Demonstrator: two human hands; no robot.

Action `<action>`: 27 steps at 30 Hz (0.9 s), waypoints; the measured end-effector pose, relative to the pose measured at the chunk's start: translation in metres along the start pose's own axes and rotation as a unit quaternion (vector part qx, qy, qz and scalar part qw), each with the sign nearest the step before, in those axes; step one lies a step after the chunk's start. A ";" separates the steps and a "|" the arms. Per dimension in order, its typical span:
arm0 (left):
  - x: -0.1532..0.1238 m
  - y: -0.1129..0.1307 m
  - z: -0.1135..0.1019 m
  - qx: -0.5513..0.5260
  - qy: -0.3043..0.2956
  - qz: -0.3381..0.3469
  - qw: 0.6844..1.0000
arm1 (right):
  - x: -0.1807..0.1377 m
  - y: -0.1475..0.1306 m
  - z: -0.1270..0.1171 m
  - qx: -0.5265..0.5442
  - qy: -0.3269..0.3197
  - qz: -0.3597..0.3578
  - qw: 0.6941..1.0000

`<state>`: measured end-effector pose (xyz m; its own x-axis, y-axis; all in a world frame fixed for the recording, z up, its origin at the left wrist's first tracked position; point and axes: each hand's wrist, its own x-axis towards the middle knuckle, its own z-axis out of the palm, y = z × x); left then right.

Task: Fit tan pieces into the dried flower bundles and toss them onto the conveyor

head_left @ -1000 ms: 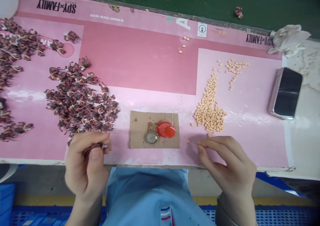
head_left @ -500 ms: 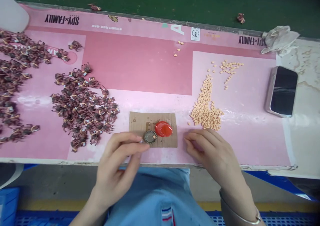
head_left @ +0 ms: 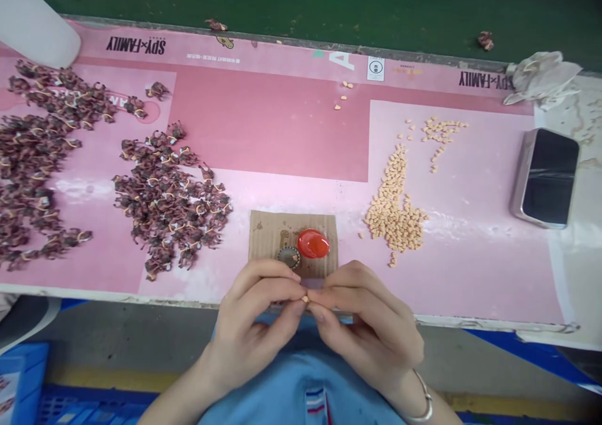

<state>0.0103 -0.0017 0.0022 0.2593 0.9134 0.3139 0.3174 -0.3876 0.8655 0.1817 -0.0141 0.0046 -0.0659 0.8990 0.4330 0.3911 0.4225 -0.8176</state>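
Pinching a small tan piece [head_left: 305, 299] in front of the cardboard [head_left: 259, 237]

Holds the small tan piece at the fingertips of the right hand [head_left: 369, 315], thumb and forefinger pressed close together, low over the near edge of the pink printed worktop [head_left: 273, 130]. Meets it from the other side with the left hand [head_left: 261, 309], fingers curled inward, tips right beside those of the right. Cannot tell about anything gripped inside the left fingers, mostly hidden at this angle. Wears a silver-coloured bracelet [head_left: 427, 400] on the right wrist and blue clothing [head_left: 282, 368] below the hands.

Just beyond the knuckles, shows on the cardboard a round cap with a toothed rim [head_left: 286, 257], a tan bit inside, just beside a glossy red disc [head_left: 313, 244]. To the right, spreads into a loose pile of tan pieces [head_left: 397, 224], narrowing away from the near edge; farther right, a phone [head_left: 548, 177] lying flat and, behind it, a crumpled whitish wrapper [head_left: 543, 79].

To the left, gathers into a heap of small dark figures [head_left: 174, 205] with yellowish bands, and a second heap [head_left: 28, 180] beyond, near a white rounded object [head_left: 37, 24].
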 end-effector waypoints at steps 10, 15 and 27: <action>0.001 -0.003 -0.002 0.035 -0.003 0.019 0.999 | 0.004 0.002 -0.002 -0.086 -0.016 -0.041 0.995; -0.003 -0.004 -0.004 0.055 -0.006 0.034 0.998 | 0.008 0.003 -0.005 -0.079 -0.070 -0.043 0.993; -0.007 -0.005 -0.012 0.073 -0.011 0.037 0.997 | 0.013 0.019 -0.021 -0.221 -0.019 -0.038 0.974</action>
<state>-0.0038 -0.0041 0.0000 0.3061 0.8795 0.3645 0.4257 -0.4689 0.7739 0.2081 0.0037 0.0027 -0.1403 0.8739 0.4654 0.7406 0.4046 -0.5365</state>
